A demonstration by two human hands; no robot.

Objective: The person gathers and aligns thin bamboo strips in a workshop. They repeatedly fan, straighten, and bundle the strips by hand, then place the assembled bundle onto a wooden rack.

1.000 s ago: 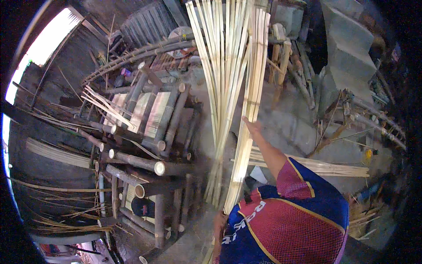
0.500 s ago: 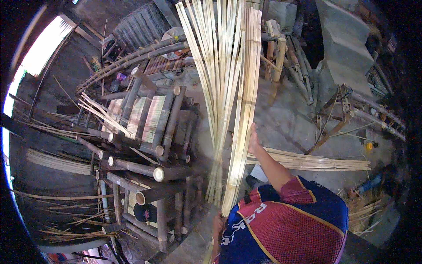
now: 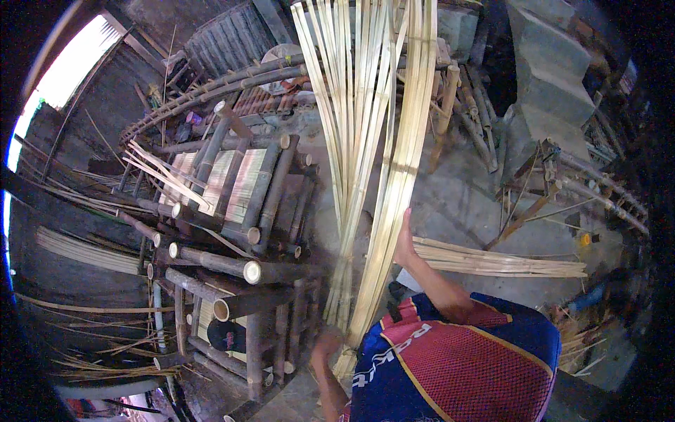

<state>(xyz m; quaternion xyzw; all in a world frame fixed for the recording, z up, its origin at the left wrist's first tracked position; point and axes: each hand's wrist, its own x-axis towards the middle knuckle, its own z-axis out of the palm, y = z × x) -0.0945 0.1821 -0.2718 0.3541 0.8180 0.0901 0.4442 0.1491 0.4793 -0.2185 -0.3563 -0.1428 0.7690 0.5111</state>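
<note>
Cluttered workshop, grey concrete floor [image 3: 460, 200]. Stepped concrete structure [image 3: 552, 84] at upper right. Left side taken up by dark bamboo-pole frames [image 3: 211, 259] with pale slatted panels [image 3: 246, 186]. Wearer's red-and-blue shirt [image 3: 464, 359] at lower edge. Centre: loose fan of split-bamboo strips [image 3: 346, 218], spread at the far end, narrowing toward the wearer. Just right of it, a tighter bundle of bamboo strips [image 3: 402, 169], running away from the body. More pale strips [image 3: 499, 264] lie crosswise to the right. Right hand [image 3: 406, 239] unclosed, fingers extended, flat along the bundle's right edge. Left hand [image 3: 326, 347] blurred beside the bundle's near end; cannot tell its grip. Small yellow object [image 3: 586, 239] far right.
</note>
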